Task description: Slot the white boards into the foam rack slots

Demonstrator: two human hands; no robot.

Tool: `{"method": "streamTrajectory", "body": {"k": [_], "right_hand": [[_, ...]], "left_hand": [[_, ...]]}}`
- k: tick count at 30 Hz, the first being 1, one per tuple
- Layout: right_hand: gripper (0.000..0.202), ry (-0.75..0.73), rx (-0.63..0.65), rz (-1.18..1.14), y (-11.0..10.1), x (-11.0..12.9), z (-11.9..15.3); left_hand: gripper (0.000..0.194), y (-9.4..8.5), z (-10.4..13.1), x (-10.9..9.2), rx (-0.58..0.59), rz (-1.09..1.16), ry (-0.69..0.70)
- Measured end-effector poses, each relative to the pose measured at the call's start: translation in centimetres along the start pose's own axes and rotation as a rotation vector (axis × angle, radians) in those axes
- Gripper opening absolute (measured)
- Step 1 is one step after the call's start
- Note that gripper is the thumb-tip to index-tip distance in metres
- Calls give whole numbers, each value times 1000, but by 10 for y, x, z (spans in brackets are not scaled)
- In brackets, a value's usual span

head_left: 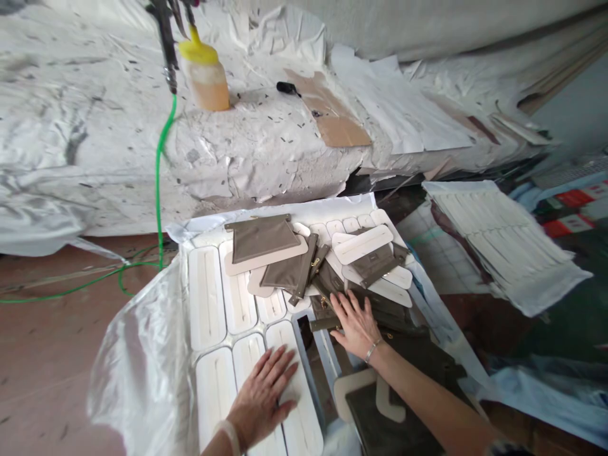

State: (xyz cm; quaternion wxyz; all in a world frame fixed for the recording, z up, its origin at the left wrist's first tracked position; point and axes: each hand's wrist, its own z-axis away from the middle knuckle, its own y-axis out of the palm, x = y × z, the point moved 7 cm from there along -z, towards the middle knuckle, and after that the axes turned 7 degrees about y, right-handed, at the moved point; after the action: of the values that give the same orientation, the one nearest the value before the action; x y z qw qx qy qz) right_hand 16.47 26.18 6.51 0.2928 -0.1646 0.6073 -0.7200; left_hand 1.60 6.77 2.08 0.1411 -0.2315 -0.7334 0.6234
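My left hand [266, 394] lies with its fingers spread on a cream, round-cornered panel [301, 411], one of several set in rows on the board. Fingers apart, my right hand [355, 324] rests at the edge of a loose heap of dark olive pieces [387, 307] with small metal fittings. A flat olive piece [261, 237] lies on a cream strip at the board's far side, and another cream strip [364, 244] sits on top of the heap. More olive material lies under my right forearm.
Behind the board, a paper-covered bench [266, 152] holds a spray gun [166, 44] with a green hose [159, 190], a yellow-topped bottle [206, 82] and brown cardboard [332, 114]. Clear plastic [142, 354] hangs at the left. Another panel-covered board [508, 240] stands at the right.
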Motion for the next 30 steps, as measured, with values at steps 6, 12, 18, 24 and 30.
{"method": "streamTrajectory", "body": {"k": [6, 12, 18, 24, 30], "right_hand": [[37, -25, -33, 103, -13, -3, -14], [25, -70, -294, 30, -105, -68, -6], [8, -218, -476, -80, -218, -91, 3], [23, -180, -803, 147, -296, -49, -30], [43, -318, -417, -104, -216, 24, -105]], "left_hand": [[66, 3, 1, 0, 32, 4, -10], [67, -4, 0, 2, 5, -14, -22], [68, -9, -2, 4, -19, -20, -24], [67, -1, -3, 2, -13, 18, -30], [66, 5, -3, -3, -38, 56, -20]]}}
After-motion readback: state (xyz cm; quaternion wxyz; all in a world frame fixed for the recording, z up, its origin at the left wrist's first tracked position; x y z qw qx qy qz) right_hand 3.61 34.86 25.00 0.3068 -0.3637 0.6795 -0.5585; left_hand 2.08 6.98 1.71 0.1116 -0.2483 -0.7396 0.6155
